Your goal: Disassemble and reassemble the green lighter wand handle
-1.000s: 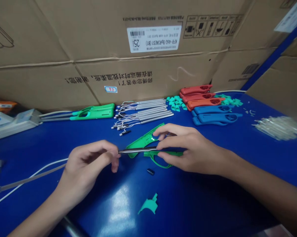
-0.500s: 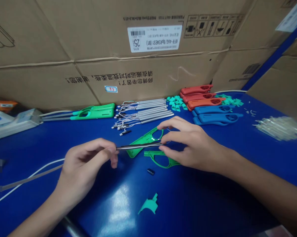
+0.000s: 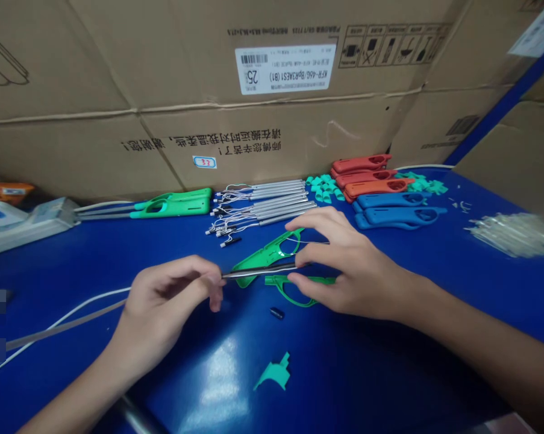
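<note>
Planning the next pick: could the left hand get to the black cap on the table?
Probably yes. The cap lies bare, close beside the left hand, with nothing between them, though that hand pinches the tube.

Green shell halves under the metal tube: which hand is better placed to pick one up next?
Probably the right hand: its fingers already sit right at the green shell halves while pinching one end of the metal tube. The left hand pinches the other end, off to their side.
</note>
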The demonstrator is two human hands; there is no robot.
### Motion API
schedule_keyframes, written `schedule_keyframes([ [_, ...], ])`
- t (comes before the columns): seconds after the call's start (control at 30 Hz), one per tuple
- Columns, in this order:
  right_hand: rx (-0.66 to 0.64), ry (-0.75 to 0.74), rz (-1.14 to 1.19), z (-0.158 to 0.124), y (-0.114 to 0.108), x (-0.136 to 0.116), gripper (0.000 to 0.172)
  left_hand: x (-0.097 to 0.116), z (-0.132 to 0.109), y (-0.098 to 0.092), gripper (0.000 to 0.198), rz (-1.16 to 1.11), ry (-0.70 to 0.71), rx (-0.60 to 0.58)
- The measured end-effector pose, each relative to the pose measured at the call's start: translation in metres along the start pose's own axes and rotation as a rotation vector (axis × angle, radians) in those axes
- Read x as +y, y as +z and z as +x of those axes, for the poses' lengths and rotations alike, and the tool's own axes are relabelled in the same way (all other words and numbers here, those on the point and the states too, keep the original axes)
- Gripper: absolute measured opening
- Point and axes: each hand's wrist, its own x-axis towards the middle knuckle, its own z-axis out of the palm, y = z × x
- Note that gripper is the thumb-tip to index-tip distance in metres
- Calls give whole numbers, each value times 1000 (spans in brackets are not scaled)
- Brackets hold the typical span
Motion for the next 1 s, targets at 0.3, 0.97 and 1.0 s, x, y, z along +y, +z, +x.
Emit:
schedule_keyframes([
  [0.3, -170, 24, 243, 1, 2, -24, 20, 14, -3, 19, 20, 105, 48, -122],
  [0.97, -512, 521, 529, 3, -1, -46, 16, 22, -15, 40, 30, 166, -78, -321],
  [1.0, -502, 521, 529, 3, -1, -47, 16, 22, -15, 39, 31, 168, -83, -329],
])
